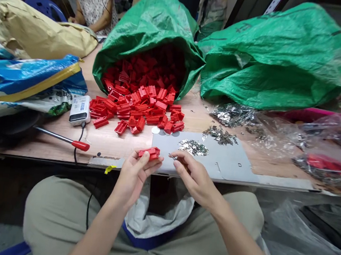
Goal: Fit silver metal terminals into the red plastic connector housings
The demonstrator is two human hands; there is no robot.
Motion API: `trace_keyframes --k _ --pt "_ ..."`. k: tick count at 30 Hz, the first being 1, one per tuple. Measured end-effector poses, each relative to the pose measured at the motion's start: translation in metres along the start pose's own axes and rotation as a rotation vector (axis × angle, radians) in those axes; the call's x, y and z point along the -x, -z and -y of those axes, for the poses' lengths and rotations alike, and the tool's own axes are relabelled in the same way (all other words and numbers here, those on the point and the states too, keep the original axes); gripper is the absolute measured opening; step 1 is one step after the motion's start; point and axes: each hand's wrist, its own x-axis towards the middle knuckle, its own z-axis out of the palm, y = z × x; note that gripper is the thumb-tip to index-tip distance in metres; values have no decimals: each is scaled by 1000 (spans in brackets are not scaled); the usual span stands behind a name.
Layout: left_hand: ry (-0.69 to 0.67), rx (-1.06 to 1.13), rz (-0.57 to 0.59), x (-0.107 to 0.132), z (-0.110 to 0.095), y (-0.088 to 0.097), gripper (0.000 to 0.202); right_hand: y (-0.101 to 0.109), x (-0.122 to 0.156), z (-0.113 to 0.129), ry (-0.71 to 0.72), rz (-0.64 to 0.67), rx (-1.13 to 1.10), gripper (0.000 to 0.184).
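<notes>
Sack of green plastic [157,24], upper centre, is filled with red plastic parts [144,74]; below, one part [152,153] is grasped by left hand [135,170], thin metal piece [172,157] by right hand [194,174].

Left fingers [153,166] curl (thumb [143,160] on top) while right fingers [183,157] pinch.

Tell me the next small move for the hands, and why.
Probably move the right hand, holding a small metal piece, toward the red part in the left hand: the two pieces are close, but a gap separates them.
</notes>
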Motion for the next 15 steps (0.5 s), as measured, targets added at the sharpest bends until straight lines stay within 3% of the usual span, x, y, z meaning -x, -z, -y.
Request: trace_keyframes --k 3,6,15 --pt "177 230 -18 10 -5 -8 16 -9 8 8 62 -47 -43 30" --pt "260 298 -7 17 -7 -12 18 -13 10 15 151 -65 -79 38" --pt "292 368 10 21 -2 -11 16 -10 8 20 234 -39 -88 41"
